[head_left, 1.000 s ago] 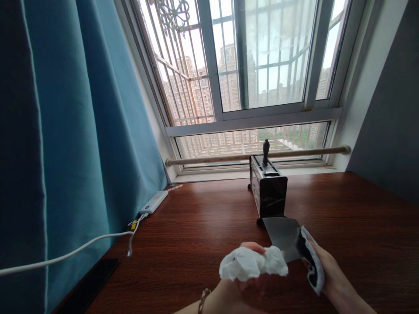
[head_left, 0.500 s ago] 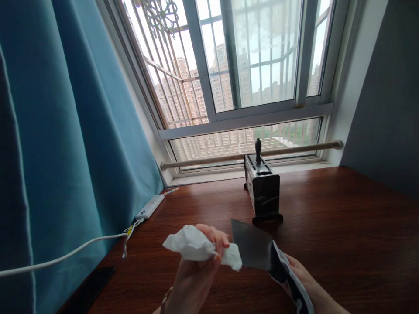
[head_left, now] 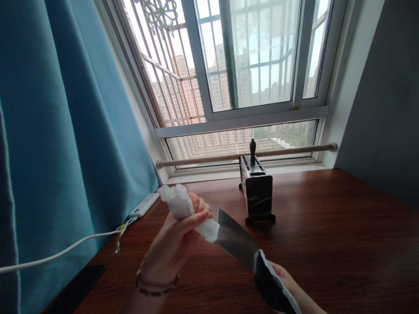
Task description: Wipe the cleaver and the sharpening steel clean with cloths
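While hands (head_left: 178,233) (head_left: 290,284) grip — left higher, curled

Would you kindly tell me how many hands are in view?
2: the left hand near the middle, gripping tissue; the right hand at lower right, partly hidden behind the wrap around the blade.

window (head_left: 225,83): barred, daylit | curtain (head_left: 81,109): blue, left | tabletop (head_left: 327,218): reddish-brown | wall (head_left: 386,113): grey, right
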A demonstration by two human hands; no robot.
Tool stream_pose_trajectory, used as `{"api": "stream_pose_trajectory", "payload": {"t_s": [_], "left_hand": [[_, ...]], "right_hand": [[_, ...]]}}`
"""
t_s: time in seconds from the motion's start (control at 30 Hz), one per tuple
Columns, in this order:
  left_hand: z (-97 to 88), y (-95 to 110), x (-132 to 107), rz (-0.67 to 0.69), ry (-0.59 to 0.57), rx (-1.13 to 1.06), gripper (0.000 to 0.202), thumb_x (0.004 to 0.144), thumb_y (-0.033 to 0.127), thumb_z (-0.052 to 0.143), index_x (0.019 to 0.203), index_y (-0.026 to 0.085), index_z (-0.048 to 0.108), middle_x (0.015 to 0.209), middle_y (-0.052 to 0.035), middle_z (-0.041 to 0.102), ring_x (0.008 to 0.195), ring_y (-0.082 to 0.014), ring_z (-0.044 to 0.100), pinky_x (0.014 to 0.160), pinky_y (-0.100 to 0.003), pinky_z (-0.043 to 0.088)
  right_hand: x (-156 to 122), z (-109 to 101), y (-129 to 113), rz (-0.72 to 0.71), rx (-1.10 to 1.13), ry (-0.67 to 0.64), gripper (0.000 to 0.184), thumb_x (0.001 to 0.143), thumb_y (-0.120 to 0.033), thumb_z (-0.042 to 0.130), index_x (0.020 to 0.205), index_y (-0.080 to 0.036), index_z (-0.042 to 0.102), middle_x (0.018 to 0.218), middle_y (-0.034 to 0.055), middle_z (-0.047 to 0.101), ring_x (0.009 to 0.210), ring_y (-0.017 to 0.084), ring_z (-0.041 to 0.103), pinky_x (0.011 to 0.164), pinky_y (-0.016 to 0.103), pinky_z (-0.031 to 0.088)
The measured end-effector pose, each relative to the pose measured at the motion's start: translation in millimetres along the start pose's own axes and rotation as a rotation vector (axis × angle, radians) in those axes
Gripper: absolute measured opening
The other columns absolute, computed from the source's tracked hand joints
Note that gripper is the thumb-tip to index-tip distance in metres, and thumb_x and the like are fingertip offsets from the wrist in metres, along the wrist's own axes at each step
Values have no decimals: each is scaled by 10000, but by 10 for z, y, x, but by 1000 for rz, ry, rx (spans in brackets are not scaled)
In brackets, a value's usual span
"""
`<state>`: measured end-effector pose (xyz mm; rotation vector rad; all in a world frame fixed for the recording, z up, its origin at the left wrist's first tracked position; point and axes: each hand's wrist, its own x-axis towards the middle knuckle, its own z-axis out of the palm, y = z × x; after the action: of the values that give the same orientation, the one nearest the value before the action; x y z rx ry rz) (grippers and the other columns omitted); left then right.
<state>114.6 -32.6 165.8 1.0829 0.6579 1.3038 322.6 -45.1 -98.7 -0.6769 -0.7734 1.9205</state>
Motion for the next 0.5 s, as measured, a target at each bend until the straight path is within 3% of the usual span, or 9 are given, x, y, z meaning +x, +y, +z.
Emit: {"api": "stream_pose_trajectory", "payload": {"t_s": [0.07, 0.13, 0.2, 0.27, 0.37, 0.5], "left_hand": [[-67, 265, 139, 18, 110, 19, 243, 675, 91, 655, 722, 169, 430, 687, 18, 458, 623, -96, 504, 535, -207, 453], [-134, 562, 282, 158, 191, -1, 192, 653, 87, 636, 711, 172, 473, 683, -4, 500, 669, -151, 558, 586, -286, 523], [-173, 816, 438, 482, 204, -29, 145, 653, 46, 587, 673, 167, 509, 597, -3, 471, 622, -141, 538, 598, -304, 540], [-164, 953, 620, 716, 152, -50, 139, 692, 50, 555, 651, 174, 508, 594, -3, 476, 624, -134, 518, 616, -316, 528], [-69, 887, 932, 972, 67, -99, 173, 649, 38, 618, 685, 166, 507, 602, 42, 440, 613, -88, 475, 618, -258, 484], [132, 521, 1281, 1103, 22, -86, 263, 595, 31, 696, 680, 170, 490, 663, 43, 446, 663, -83, 472, 667, -225, 434]], "right_hand": [[10, -36, -28, -29, 4, 19, 384, 605, -403, 838, 800, -123, 661, 584, -11, 454, 481, 50, 323, 444, 153, 247], [15, -48, -65, -64, 68, 67, 420, 565, -415, 855, 832, -137, 689, 590, -6, 473, 485, 54, 330, 452, 156, 264], [15, -42, -96, -70, 134, 147, 419, 512, -403, 876, 800, -152, 703, 565, -7, 477, 474, 58, 335, 447, 160, 279], [8, -29, -111, -49, 163, 215, 425, 436, -378, 905, 727, -148, 697, 538, -7, 482, 461, 58, 348, 440, 161, 286], [0, -37, -95, -17, 161, 211, 430, 426, -388, 910, 687, -138, 677, 509, -14, 481, 437, 50, 364, 426, 152, 277], [31, -139, -19, -42, 157, 181, 403, 525, -376, 883, 797, -148, 690, 537, -8, 519, 435, 52, 406, 421, 146, 286]]}}
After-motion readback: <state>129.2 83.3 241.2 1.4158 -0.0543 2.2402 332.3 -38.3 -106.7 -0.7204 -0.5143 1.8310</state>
